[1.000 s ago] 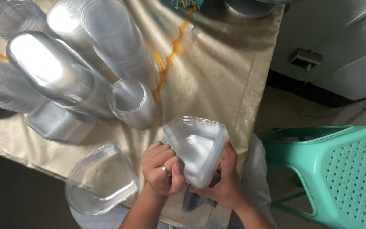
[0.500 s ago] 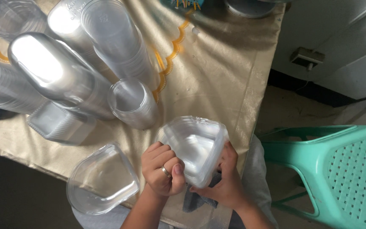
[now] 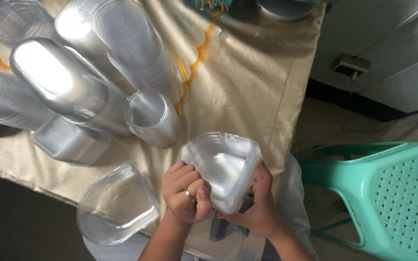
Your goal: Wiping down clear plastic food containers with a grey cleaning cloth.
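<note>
Container (image 3: pixel 223 166) over gold tablecloth (image 3: pixel 247 92), green chair (image 3: pixel 388 193) beside.

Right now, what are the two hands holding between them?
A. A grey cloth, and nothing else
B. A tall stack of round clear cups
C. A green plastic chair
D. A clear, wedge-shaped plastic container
D: the left hand and the right hand grip a clear wedge-shaped container from either side, while the cup stacks lie untouched on the table.
</note>
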